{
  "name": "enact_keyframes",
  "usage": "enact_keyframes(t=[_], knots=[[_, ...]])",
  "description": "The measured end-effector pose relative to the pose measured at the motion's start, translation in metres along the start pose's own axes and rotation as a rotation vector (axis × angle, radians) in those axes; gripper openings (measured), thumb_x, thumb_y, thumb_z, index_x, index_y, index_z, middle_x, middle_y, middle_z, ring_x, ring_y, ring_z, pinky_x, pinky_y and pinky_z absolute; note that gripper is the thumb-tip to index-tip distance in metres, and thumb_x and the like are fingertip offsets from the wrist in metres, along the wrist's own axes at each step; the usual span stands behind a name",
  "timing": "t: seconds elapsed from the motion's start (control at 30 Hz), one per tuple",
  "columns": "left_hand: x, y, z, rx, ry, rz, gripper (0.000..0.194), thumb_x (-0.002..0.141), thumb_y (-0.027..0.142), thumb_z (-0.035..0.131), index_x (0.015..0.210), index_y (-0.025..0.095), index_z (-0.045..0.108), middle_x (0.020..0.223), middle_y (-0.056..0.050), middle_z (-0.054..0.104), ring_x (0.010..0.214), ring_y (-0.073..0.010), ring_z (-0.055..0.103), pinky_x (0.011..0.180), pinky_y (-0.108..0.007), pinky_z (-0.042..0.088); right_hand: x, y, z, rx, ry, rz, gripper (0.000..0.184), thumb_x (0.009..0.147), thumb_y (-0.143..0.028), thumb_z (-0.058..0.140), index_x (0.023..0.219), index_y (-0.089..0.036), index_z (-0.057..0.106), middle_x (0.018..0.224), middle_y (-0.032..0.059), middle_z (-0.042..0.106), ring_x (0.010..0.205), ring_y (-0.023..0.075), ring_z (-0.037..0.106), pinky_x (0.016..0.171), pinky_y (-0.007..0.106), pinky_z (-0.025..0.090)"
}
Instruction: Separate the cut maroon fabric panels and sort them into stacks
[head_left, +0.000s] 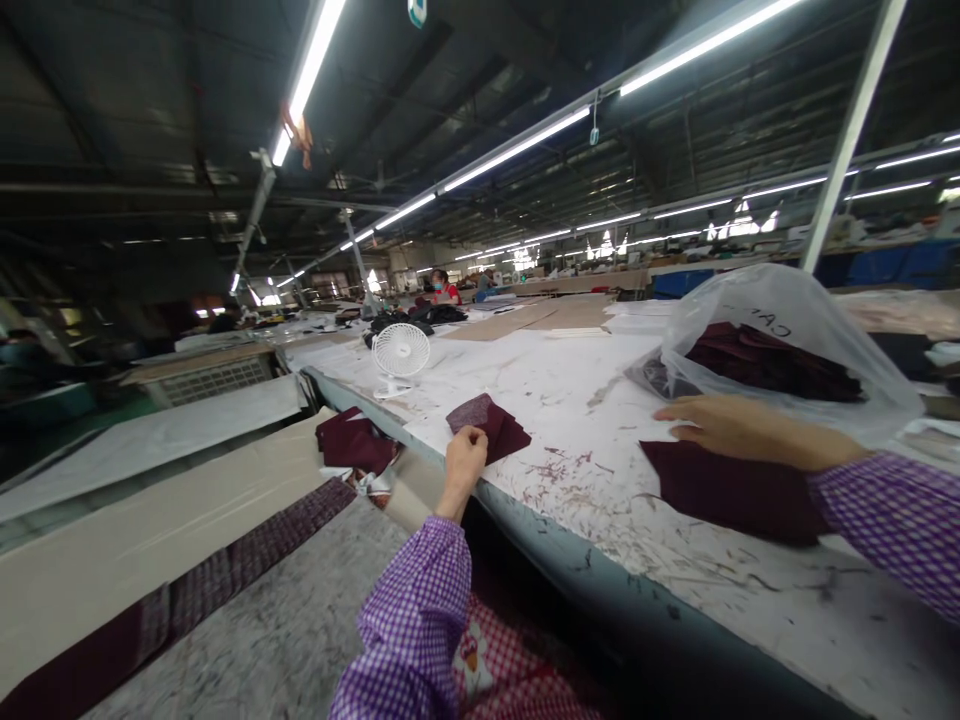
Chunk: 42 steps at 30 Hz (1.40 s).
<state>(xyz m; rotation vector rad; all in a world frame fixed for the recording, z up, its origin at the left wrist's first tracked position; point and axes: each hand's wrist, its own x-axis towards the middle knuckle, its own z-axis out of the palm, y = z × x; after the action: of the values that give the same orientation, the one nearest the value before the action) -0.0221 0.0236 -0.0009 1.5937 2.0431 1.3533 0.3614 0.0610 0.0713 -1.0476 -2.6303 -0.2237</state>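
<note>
At the edge of the white-topped table, my left hand (465,462) is closed in a pinch on a small maroon fabric piece (504,430), which has a speckled greyish side folded over. Farther right, my right hand (739,428) lies stretched out with its fingers extended over a larger dark maroon fabric panel (727,490). Whether its palm touches the panel I cannot tell. Just behind that hand stands a clear plastic bag (817,310) with dark maroon fabric pieces (772,362) stacked inside.
A small white fan (401,352) stands near the table's left edge. Thread scraps (574,468) litter the tabletop (555,375). On the lower left surface lie a long maroon fabric strip (225,570) and a crumpled maroon cloth (356,442). A person in red (445,290) is far back.
</note>
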Motion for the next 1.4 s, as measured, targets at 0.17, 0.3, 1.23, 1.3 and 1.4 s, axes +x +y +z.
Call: enact_keyframes(t=[0.17, 0.3, 1.23, 1.3, 1.4], knots=[[-0.002, 0.001, 0.0, -0.042, 0.004, 0.024, 0.012, 0.078, 0.018, 0.051, 0.081, 0.018, 0.063, 0.083, -0.005, 0.068, 0.081, -0.0183, 0.061, 0.077, -0.029, 0.044, 0.08, -0.103, 0.013, 0.022, -0.266, -0.143, 0.037, 0.087, -0.021, 0.045, 0.121, -0.016, 0.06, 0.122, 0.0116, 0.061, 0.11, 0.0231, 0.056, 0.095, 0.037, 0.042], [-0.004, 0.003, 0.002, -0.101, 0.024, 0.034, 0.008, 0.076, 0.015, 0.054, 0.075, 0.018, 0.061, 0.077, -0.004, 0.066, 0.079, -0.0182, 0.061, 0.077, -0.03, 0.044, 0.139, -0.148, 0.05, 0.023, -0.321, -0.097, 0.03, 0.085, -0.021, 0.049, 0.109, -0.017, 0.066, 0.111, 0.0103, 0.066, 0.104, 0.0211, 0.059, 0.088, 0.03, 0.044], [-0.134, 0.068, -0.007, -0.316, -0.241, 0.306, 0.009, 0.079, 0.012, 0.049, 0.074, 0.018, 0.054, 0.096, -0.004, 0.059, 0.098, -0.0187, 0.051, 0.091, -0.035, 0.038, 0.061, -0.119, 0.018, 1.201, -0.517, 0.383, 0.087, 0.08, -0.073, 0.039, 0.142, -0.014, 0.028, 0.113, 0.0177, 0.062, 0.083, 0.0226, 0.066, 0.067, 0.035, 0.055], [-0.151, 0.08, -0.007, -0.276, -0.317, 0.36, 0.01, 0.079, 0.009, 0.05, 0.076, 0.018, 0.054, 0.098, -0.004, 0.059, 0.099, -0.019, 0.05, 0.091, -0.036, 0.038, 0.039, -0.115, 0.015, 1.086, -0.464, 0.41, 0.084, 0.075, -0.06, 0.059, 0.141, -0.016, 0.033, 0.12, 0.0166, 0.059, 0.093, 0.0242, 0.063, 0.073, 0.035, 0.054], [-0.167, 0.092, -0.014, -0.241, -0.475, 0.478, 0.012, 0.079, 0.008, 0.051, 0.079, 0.019, 0.056, 0.1, -0.003, 0.06, 0.1, -0.0187, 0.05, 0.092, -0.035, 0.038, 0.016, -0.111, 0.015, 0.875, -0.349, 0.374, 0.077, 0.068, -0.039, 0.069, 0.136, -0.014, 0.042, 0.122, 0.0136, 0.059, 0.106, 0.0273, 0.056, 0.089, 0.038, 0.047]])
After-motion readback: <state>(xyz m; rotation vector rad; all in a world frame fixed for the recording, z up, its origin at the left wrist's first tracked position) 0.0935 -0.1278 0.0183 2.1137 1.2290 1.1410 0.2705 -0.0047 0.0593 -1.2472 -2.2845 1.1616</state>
